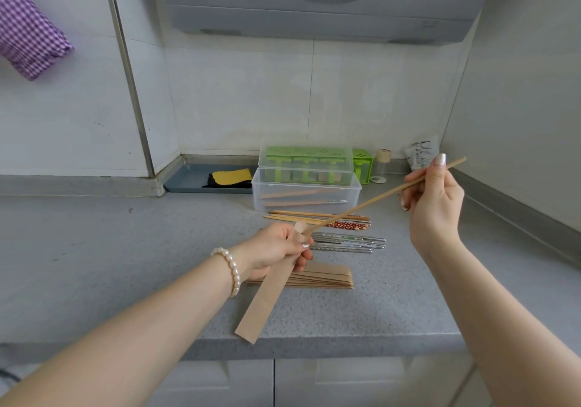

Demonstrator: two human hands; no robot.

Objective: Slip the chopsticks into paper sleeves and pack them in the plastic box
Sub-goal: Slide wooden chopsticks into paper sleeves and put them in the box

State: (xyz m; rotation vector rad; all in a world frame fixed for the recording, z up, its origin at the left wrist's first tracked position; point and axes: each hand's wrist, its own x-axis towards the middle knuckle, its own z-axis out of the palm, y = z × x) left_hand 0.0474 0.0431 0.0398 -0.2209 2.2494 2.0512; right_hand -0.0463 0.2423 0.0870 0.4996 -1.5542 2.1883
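My left hand (276,249) grips a brown paper sleeve (261,299) near its open top, the sleeve hanging down toward the counter edge. My right hand (434,199) pinches a wooden chopstick (371,202) by its thick end, and the thin tip meets the sleeve's mouth. A stack of paper sleeves (327,277) lies flat behind my left hand. Loose wooden and patterned chopsticks (317,218) and metal chopsticks (349,243) lie between the stack and the clear plastic box (305,192), which holds sleeved chopsticks.
A green chopstick holder (306,162) sits behind the box's raised lid. A small jar (382,166) and a packet (421,151) stand at the back right. A grey tray with a yellow sponge (231,177) lies at the back left. Walls close in on both sides.
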